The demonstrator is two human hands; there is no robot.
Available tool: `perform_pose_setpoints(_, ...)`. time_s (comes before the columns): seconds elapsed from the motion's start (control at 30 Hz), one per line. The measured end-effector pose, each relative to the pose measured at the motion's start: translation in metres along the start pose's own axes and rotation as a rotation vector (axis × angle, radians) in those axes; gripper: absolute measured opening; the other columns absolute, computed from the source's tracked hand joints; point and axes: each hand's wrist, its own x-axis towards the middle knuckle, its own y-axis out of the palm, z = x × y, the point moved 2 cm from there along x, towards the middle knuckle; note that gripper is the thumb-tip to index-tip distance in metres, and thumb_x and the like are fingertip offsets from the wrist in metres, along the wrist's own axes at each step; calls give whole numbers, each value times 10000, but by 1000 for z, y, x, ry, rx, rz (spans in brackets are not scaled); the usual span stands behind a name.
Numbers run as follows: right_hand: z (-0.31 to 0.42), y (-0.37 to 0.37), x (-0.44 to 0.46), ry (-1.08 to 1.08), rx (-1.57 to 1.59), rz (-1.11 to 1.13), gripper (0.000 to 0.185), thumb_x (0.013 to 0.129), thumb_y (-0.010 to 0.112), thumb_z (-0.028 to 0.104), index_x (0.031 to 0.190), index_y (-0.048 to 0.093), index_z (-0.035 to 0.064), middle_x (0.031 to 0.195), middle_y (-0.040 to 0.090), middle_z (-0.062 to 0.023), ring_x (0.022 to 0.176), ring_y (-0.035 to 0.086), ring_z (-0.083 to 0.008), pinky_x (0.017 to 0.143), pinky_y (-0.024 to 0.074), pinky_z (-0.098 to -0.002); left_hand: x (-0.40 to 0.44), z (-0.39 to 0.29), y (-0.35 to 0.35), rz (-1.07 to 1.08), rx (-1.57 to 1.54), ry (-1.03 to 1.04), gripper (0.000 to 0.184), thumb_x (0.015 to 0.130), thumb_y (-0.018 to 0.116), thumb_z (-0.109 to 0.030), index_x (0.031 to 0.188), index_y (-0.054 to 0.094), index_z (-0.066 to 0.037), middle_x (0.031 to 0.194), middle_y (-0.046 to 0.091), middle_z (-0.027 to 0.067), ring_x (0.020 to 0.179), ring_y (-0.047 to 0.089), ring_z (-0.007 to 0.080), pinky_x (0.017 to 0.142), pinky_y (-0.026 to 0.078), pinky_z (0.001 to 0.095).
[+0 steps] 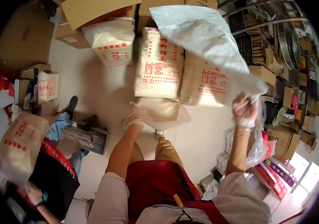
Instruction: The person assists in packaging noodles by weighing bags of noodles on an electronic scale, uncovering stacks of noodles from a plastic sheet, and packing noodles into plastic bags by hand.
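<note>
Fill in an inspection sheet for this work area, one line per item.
Surface: pale floor, packs standing on it.
Job's things: centre printed pack; right-hand printed pack; clear bag of pale strands in front; pale plastic sheet overlapping the right-hand pack in view.
Clutter: scale-like device at left; white basket at right.
Hands: left hand at the clear bag's edge, grip unclear; right hand gripping the plastic sheet's lower corner, blurred.
Cables: nothing seen.
Surroundings: crowded shelving at right; cardboard box upper left; co-worker's hand by another printed bag.
</note>
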Motion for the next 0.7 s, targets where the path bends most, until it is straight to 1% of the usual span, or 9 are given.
perform_pose_setpoints(0.03,17,2,6,24,26,7,258,813,427,207,997,466,30,948,536,-69,802,541,-175,676,480,-281,-6,1,1,-1,-37,-36,352,700,486,-253,978,486,-36,919,545,145,890,517,277,733,419,342)
perform_pose_setpoints(0.07,24,-1,17,0,-23,118,257,816,416,204,1003,464,35,968,530,-62,804,539,-197,679,471,-305,-9,2,2,0,-73,-69,351,705,478,-254,983,485,-39,926,542,147,893,515,281,737,416,344)
perform_pose_setpoints(0.13,29,12,16,4,-49,191,262,821,401,216,1007,462,42,958,535,-63,789,541,-207,657,463,-318,-20,2,4,-10,-139,-125,349,715,461,-255,992,483,-44,938,537,150,898,509,289,744,411,349)
perform_pose_setpoints(0.27,26,10,8,-12,-46,154,265,821,394,237,993,477,54,936,548,-68,771,548,-203,632,458,-327,-26,0,4,-44,-225,-183,346,735,427,-256,1012,480,-56,964,525,158,908,497,304,760,400,360)
perform_pose_setpoints(0.33,23,8,10,46,-50,263,273,779,457,142,1034,456,43,999,517,-80,832,535,-216,676,466,-341,-26,-3,0,-67,-254,-198,346,745,410,-257,1022,479,-61,977,520,162,914,491,312,768,394,365)
perform_pose_setpoints(0.4,19,10,10,27,-30,226,264,792,440,173,1021,463,45,980,526,-79,808,538,-215,664,463,-335,-26,-8,-4,-80,-273,-221,347,755,393,-258,1032,477,-67,990,514,165,919,485,320,776,389,370)
perform_pose_setpoints(0.47,14,11,11,80,-26,166,266,813,405,215,1009,469,47,943,539,-72,777,535,-204,637,452,-324,-25,-11,-3,-67,-286,-236,343,758,380,-261,1027,487,-77,1000,508,165,924,478,328,778,385,375)
perform_pose_setpoints(0.5,10,12,9,89,-39,80,278,829,370,256,988,481,57,903,549,-64,733,527,-196,605,436,-309,-23,-10,0,-96,-304,-232,329,756,384,-255,1005,503,-76,997,511,164,925,480,324,782,384,373)
perform_pose_setpoints(0.7,-5,-2,4,128,-25,20,285,833,368,298,942,508,75,868,559,-59,646,519,-196,580,427,-298,-13,-6,7,-136,-286,-288,305,741,413,-247,977,518,-85,1001,516,154,934,483,313,791,383,366)
